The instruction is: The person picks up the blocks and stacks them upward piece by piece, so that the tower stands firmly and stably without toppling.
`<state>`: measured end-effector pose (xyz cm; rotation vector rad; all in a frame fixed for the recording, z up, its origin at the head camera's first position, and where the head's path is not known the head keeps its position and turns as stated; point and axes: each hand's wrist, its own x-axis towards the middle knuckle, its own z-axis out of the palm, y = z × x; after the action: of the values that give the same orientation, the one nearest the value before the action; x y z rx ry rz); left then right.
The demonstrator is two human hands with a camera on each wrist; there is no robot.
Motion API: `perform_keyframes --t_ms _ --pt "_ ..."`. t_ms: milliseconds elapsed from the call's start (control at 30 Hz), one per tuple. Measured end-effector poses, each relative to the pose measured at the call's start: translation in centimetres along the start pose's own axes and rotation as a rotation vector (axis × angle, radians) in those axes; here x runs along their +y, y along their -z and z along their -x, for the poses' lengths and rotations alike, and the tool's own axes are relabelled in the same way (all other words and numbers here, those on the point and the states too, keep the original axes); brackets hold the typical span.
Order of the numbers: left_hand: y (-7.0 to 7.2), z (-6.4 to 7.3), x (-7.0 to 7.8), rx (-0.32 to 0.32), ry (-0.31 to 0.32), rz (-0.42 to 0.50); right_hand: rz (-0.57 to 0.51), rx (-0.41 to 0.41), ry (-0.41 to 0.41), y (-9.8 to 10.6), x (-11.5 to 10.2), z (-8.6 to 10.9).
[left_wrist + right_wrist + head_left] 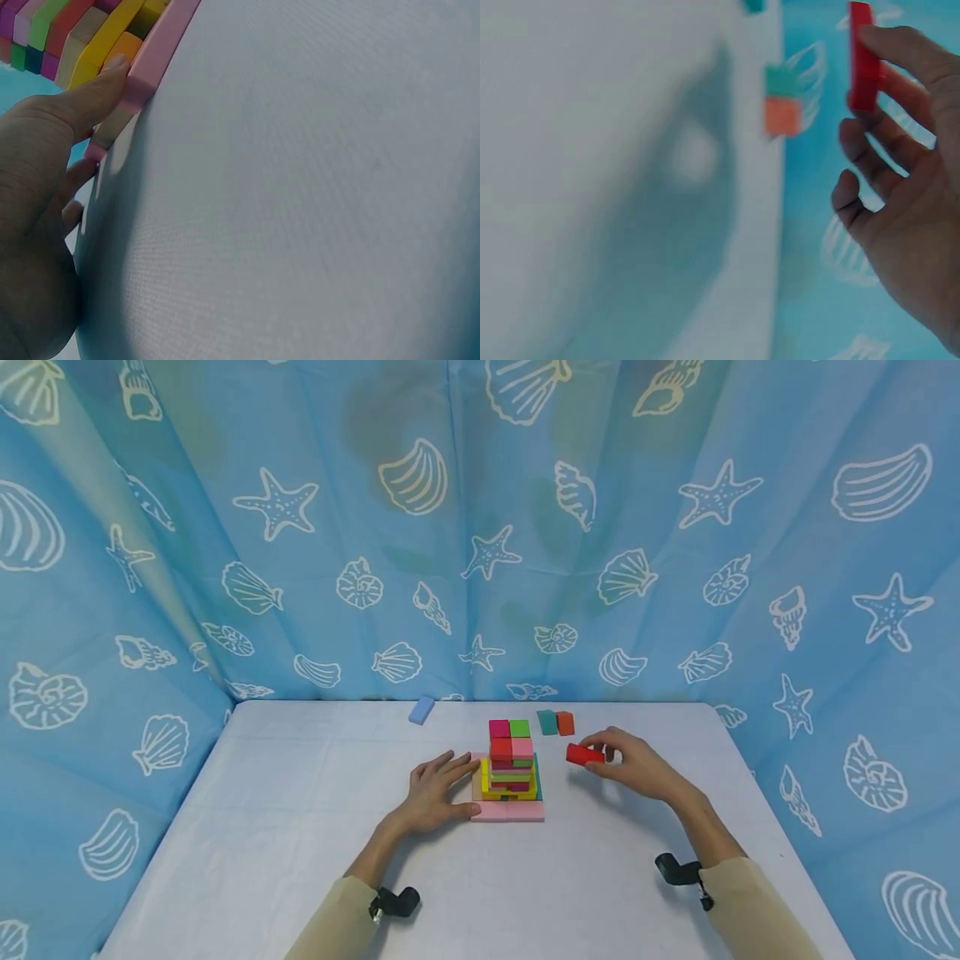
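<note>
A stack of coloured blocks [512,772], with yellow, pink, red and green pieces, rises from a base of pink blocks [507,811] on the table. My left hand [435,795] rests at the left side of this base, fingers spread and fairly straight. In the left wrist view its thumb touches the corner by a pink block [154,64]. To the right of the stack, above the table, my right hand [633,766] pinches a red block [585,755] between thumb and fingers. The right wrist view shows the red block [865,60] with the other fingers loosely curled below.
A blue block [422,710] lies near the table's back edge, left of the stack. Behind the stack to the right, a teal block [547,722] and an orange block [566,723] lie side by side. A blue shell-patterned curtain [480,568] surrounds the white table [285,827].
</note>
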<state>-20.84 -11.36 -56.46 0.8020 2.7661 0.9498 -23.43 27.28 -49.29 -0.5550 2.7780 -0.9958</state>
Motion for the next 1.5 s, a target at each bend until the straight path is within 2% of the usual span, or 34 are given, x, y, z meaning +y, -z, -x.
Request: perform_keyframes --t_ms 133,233,367,500,867,1500 --pt "-0.1 0.0 -0.1 0.000 -0.003 -0.004 -0.046 0.111 0.107 0.9 -3.4 -1.5" --pt "-0.1 0.0 0.0 0.004 -0.009 -0.002 -0.074 0.162 0.166 1.3 -6.1 -2.4" --pt "0.0 0.1 0.1 0.012 -0.021 0.006 -0.088 0.145 0.219 1.1 -9.1 -3.4" --pt "0.0 0.2 0.0 0.013 -0.026 0.013 -0.081 0.079 0.236 0.2 -10.7 -4.3" --pt "-0.1 0.2 0.1 -0.008 0.000 0.000 0.007 -0.007 0.186 -1.2 -12.0 -5.2" --pt "-0.1 -0.2 0.0 -0.017 0.018 -0.017 -0.001 -0.021 0.173 -1.1 -11.9 -5.5"
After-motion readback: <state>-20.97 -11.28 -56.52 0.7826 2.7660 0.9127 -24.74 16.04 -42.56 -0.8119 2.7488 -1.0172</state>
